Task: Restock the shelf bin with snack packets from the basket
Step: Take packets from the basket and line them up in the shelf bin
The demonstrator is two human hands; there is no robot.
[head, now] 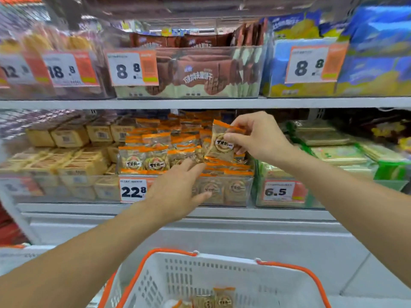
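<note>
We pinch a packet [222, 142] upright in our right hand [260, 136] above the bin's [224, 192] front edge, ready to slot it in; our left hand [178, 187], fingers loose, steadies the row.

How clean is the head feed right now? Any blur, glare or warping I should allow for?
Head view: centre fairly sharp, the packet in the right hand has a legible logo; left hand slightly motion-softened; the edges smear, the shelf bows from the wide lens; clear bin front shows mild glare.

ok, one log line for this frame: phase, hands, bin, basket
phase=placing | right hand pinches snack packet above shelf bin | left hand open at bin front | basket holds packets
</note>
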